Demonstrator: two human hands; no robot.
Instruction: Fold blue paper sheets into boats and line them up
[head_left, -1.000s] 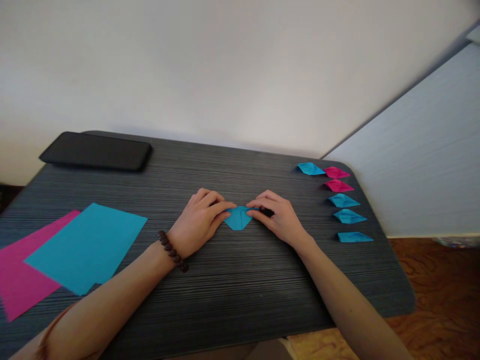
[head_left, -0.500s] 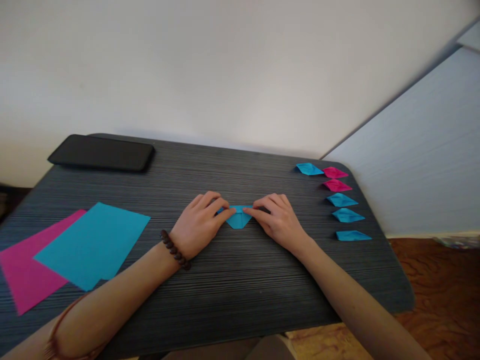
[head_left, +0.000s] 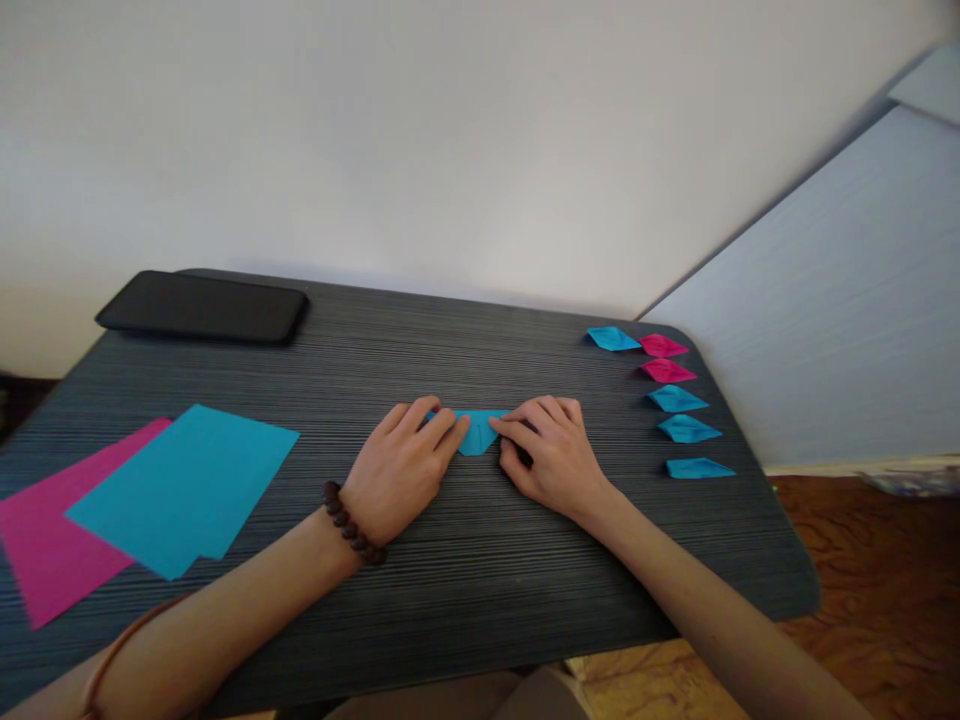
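A small folded piece of blue paper (head_left: 475, 432) lies on the dark table in front of me, its long straight edge away from me and its short edge toward me. My left hand (head_left: 409, 450) grips its left end, with thumb and fingertips pressed on the paper. At the opposite end, my right hand (head_left: 551, 450) pinches it with curled fingers. Both ends of the paper are partly hidden under my fingers. A dark beaded bracelet (head_left: 352, 524) circles my left wrist.
Flat blue sheets (head_left: 187, 490) overlap a pink sheet (head_left: 64, 525) on the left. A black phone-like slab (head_left: 202, 307) lies at the back left. Several folded paper pieces, such as a blue one (head_left: 690, 429) and a pink one (head_left: 667, 371), line the right side of the table (head_left: 450, 620).
My right thumb has moved down and back off the paper, and its fingers are more curled. My left fingers have shifted slightly along the left end. The view has turned slightly right.
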